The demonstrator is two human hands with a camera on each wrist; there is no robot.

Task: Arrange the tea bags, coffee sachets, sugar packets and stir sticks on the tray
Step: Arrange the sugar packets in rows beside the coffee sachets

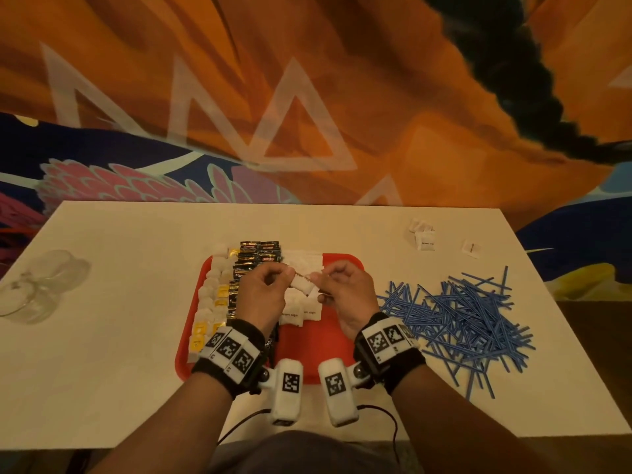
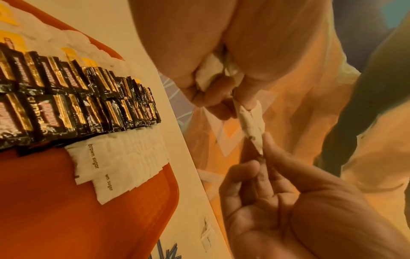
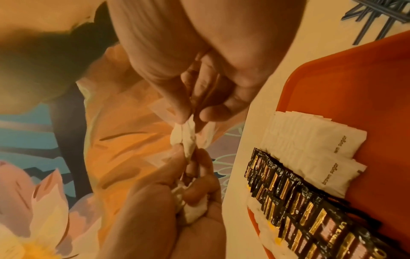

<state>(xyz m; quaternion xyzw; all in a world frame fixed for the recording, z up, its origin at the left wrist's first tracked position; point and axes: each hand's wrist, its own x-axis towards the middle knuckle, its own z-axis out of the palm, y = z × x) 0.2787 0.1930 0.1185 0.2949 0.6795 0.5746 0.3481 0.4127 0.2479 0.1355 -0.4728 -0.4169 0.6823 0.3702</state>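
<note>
Head view only: stir sticks (image 1: 458,323) loose beside tray (image 1: 328,350).
Left hand (image 1: 261,295) and right hand (image 1: 349,295), fingers curled, pinch sugar packets (image 1: 302,283).

The tray (image 1: 342,268) at frame centre is red. On it, the coffee sachets (image 1: 257,260) are black with gold bands, the tea bags (image 1: 209,302) white with yellow tags, the sugar packets (image 1: 301,311) white with dark lettering. At right, the stir sticks (image 1: 461,313) are blue on a cream-white table (image 1: 119,354). The wristbands (image 1: 386,350) are black, bearing white tags with black square codes. Across the upper frame the wall mural (image 1: 307,97) is orange with pale triangles, a pink flower at left.
</note>
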